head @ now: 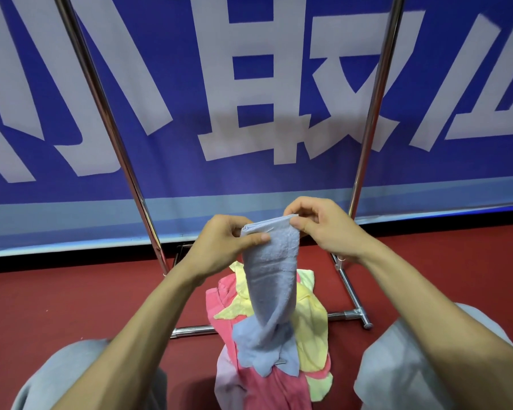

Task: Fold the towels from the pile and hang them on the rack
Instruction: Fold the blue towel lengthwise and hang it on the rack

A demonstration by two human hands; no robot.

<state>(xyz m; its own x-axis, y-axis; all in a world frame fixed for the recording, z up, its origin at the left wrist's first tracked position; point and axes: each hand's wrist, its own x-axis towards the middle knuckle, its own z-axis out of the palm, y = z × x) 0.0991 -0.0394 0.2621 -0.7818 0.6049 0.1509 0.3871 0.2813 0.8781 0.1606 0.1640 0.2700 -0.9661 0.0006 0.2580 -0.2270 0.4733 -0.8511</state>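
A blue-grey towel (pixel 268 279) hangs folded and twisted in front of me. My left hand (pixel 221 247) pinches its top left corner with thumb and fingers. My right hand (pixel 323 226) pinches the top right corner. The towel's loose lower end drapes onto the pile (pixel 311 329) of pink, yellow and pale lilac towels on the red floor between my knees. The metal rack (pixel 370 125) stands right behind the pile, its two shiny uprights rising left and right and its base bars running along the floor. The rack's top rail is out of view.
A large blue banner with white characters (pixel 249 84) fills the background behind the rack. The rack's foot bar (pixel 350 315) lies on the red floor close to the pile. My knees in grey trousers (pixel 412 365) sit on either side.
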